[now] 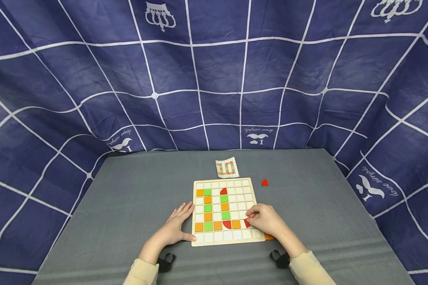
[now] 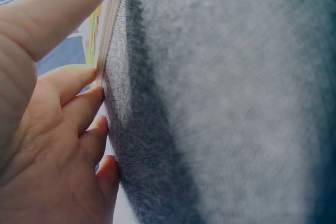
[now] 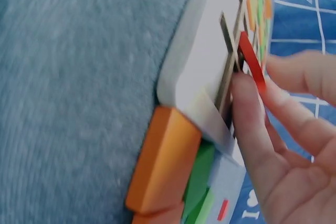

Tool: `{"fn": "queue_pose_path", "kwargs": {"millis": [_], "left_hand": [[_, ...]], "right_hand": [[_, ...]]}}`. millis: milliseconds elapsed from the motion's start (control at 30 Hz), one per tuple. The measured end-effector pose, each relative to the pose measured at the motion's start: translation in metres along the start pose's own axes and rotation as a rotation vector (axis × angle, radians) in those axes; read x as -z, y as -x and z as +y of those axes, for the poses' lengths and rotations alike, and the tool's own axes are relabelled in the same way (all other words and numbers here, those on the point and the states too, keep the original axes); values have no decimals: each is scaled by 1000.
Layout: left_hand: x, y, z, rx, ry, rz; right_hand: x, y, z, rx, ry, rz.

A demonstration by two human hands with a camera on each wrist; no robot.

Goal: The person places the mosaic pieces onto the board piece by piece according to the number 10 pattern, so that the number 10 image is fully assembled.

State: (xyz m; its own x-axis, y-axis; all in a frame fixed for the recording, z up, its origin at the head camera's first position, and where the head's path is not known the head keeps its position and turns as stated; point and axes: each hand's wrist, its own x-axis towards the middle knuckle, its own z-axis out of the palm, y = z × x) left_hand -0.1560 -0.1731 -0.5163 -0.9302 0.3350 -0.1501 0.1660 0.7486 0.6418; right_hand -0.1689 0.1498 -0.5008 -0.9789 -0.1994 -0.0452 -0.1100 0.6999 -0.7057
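A cream grid board (image 1: 214, 237) lies on the grey tabletop, with orange, green and red tiles set in several of its cells. My right hand (image 1: 265, 219) pinches a red tile (image 1: 247, 222) between thumb and fingers over the board's lower right cells. In the right wrist view the red tile (image 3: 252, 61) stands tilted, one edge at the grid. My left hand (image 1: 174, 227) lies beside the board with fingers spread; its thumb and fingertips touch the left edge. In the left wrist view the fingers (image 2: 84, 108) reach along the board's side (image 2: 109, 24).
A small printed pattern card (image 1: 227, 168) lies behind the board. One loose red tile (image 1: 264, 182) sits to the board's right. Orange blocks (image 3: 164, 161) and green blocks (image 3: 198, 182) lie by the board's right edge. A blue checked curtain (image 1: 214, 71) surrounds the table.
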Motion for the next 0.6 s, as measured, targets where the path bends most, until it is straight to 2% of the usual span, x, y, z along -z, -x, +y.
{"fn": "queue_pose_path", "kwargs": {"millis": [167,433,600], "left_hand": [[-1,-1,0,-4,0,-3],[-2,-1,0,3,2,-5],[-1,-2,-1,0,0,4]], "right_hand": [[5,3,7,42,-23,-49],[2,5,8,113,16,-2],[-2,5,7,138,58,-9]]}}
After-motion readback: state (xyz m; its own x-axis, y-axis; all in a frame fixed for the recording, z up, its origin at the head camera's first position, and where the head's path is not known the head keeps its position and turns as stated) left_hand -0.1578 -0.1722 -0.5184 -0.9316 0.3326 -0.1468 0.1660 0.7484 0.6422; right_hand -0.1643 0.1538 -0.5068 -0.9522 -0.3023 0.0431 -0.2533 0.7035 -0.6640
